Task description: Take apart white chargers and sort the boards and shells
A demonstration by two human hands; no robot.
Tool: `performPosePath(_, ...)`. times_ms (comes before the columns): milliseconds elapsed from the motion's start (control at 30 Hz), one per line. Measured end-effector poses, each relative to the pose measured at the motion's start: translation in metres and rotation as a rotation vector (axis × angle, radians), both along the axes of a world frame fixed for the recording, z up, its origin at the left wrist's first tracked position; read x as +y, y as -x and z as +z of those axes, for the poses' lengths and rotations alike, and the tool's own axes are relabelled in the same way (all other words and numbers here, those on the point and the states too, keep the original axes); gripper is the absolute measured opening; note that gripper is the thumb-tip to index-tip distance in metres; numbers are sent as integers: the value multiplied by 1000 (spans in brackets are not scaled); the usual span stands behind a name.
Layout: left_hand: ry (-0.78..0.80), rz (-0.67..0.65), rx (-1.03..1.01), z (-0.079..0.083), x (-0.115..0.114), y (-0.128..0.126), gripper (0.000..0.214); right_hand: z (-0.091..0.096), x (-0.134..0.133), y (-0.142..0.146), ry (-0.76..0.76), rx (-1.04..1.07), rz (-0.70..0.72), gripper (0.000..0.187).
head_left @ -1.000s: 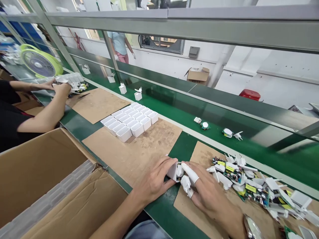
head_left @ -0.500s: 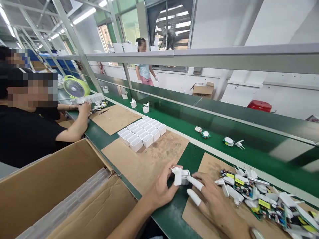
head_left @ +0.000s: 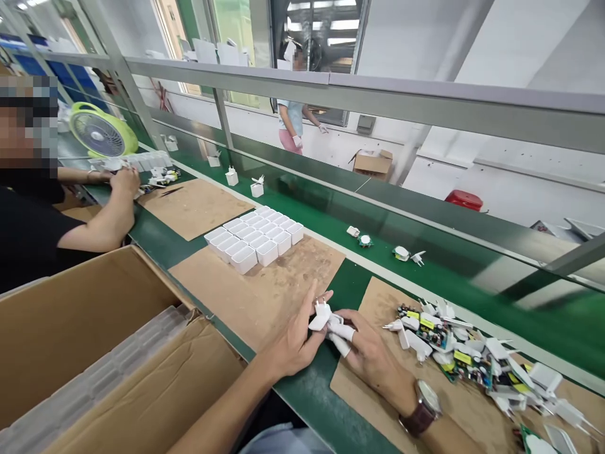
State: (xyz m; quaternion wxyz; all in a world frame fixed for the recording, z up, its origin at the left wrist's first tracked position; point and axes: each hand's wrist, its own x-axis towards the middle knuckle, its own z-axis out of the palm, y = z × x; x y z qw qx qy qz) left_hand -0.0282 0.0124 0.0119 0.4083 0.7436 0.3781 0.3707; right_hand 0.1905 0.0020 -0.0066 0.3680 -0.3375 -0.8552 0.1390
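Note:
Between my hands is a white plug charger (head_left: pixel 321 315) with two metal pins pointing up and away. My left hand (head_left: pixel 293 340) is closed around it from the left, thumb below and fingers behind. White finger cots cover two fingertips of my right hand (head_left: pixel 375 359), which pinch the charger's right side. Those fingers hide part of its body. To the right, on a cardboard sheet (head_left: pixel 347 384), lies a heap of chargers' circuit boards and white plug parts (head_left: pixel 444 334). Rows of open white housings (head_left: pixel 243 258) stand on another cardboard sheet (head_left: pixel 212 299) beyond my left hand.
A green conveyor belt (head_left: pixel 312 230) runs behind the sheets, with scattered charger parts on it. An open carton (head_left: pixel 155 366) holding clear plastic trays (head_left: pixel 113 372) stands at left. A co-worker's arm (head_left: pixel 106 217) and a green fan (head_left: pixel 101 132) are beyond. A shelf rail (head_left: pixel 378 94) crosses above.
My right hand's fingers, apart from the charger before, have closed onto it. The view has turned, so the table shifts left and up. The co-worker across the belt has changed position.

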Motion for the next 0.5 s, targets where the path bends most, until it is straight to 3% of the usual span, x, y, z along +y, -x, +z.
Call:
performPosePath(267,18,1,-103,-14,1,2,113,29,6,-8,-122,185,-55,50)
performPosePath(500,-108,5,-113,-20,2,-1,105,2,2,-3,35,5,-52,52)
